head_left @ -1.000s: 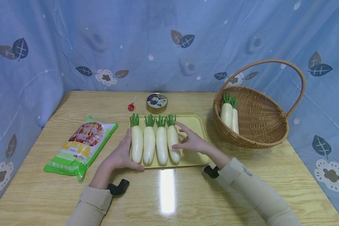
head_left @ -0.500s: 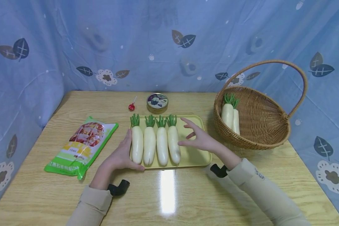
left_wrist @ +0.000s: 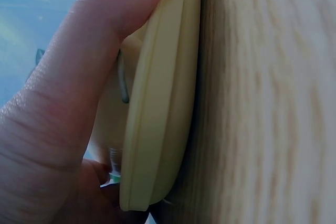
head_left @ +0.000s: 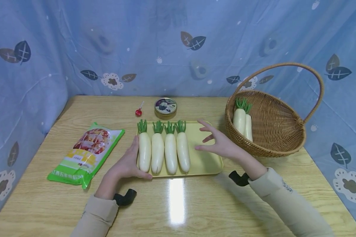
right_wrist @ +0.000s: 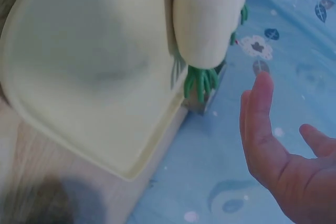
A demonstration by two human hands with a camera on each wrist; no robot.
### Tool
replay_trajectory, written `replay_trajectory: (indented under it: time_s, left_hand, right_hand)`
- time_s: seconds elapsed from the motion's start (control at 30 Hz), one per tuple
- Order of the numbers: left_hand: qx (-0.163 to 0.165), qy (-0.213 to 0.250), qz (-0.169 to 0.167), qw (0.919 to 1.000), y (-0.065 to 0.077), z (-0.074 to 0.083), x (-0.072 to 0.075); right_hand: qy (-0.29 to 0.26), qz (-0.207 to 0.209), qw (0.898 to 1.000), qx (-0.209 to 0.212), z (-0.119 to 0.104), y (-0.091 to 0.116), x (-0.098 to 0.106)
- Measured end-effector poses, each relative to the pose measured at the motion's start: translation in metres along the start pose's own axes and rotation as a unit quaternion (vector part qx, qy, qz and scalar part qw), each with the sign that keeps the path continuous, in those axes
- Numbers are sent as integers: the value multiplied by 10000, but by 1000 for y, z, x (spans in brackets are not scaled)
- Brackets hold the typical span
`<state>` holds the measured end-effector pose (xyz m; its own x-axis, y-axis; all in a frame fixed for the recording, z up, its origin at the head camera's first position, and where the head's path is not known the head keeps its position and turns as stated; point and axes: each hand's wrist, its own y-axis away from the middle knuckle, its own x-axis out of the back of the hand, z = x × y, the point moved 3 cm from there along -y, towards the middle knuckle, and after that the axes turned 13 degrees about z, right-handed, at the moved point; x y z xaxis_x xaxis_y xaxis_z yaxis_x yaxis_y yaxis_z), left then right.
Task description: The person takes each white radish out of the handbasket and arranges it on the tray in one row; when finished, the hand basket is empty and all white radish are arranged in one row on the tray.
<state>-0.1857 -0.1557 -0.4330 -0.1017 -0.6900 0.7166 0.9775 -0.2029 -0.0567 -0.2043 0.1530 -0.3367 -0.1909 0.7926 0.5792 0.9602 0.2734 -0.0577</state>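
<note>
Several white daikon radishes point(head_left: 158, 151) with green tops lie side by side on a pale yellow tray point(head_left: 206, 161). My left hand point(head_left: 127, 163) holds the tray's near left corner, fingers along its left side beside the leftmost radish. In the left wrist view, the thumb point(left_wrist: 86, 51) lies across the tray's rim. My right hand point(head_left: 221, 143) hovers over the bare right part of the tray, fingers spread and holding nothing. It is apart from the rightmost radish point(head_left: 183, 152). The right wrist view shows radish ends point(right_wrist: 207, 24) past the bare tray surface.
A wicker basket point(head_left: 277, 128) with a tall handle stands at the right, holding two radishes point(head_left: 239, 121). Behind the tray are a round tin point(head_left: 165, 107) and a red lollipop point(head_left: 138, 112). A green-edged food packet point(head_left: 87, 153) lies left. A blue curtain point(head_left: 154, 49) closes the back.
My right hand has come away from the rightmost radish and moved right, toward the basket. The left hand has stayed at the tray's corner, and the radishes have not moved.
</note>
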Motion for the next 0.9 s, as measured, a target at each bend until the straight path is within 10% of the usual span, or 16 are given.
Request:
replay_trajectory:
  time_s: [0.9]
  left_hand:
    - [-4, 71, 23, 10000, 0, 1, 0]
  right_hand:
    - [287, 563, 9978, 190, -2, 15, 61]
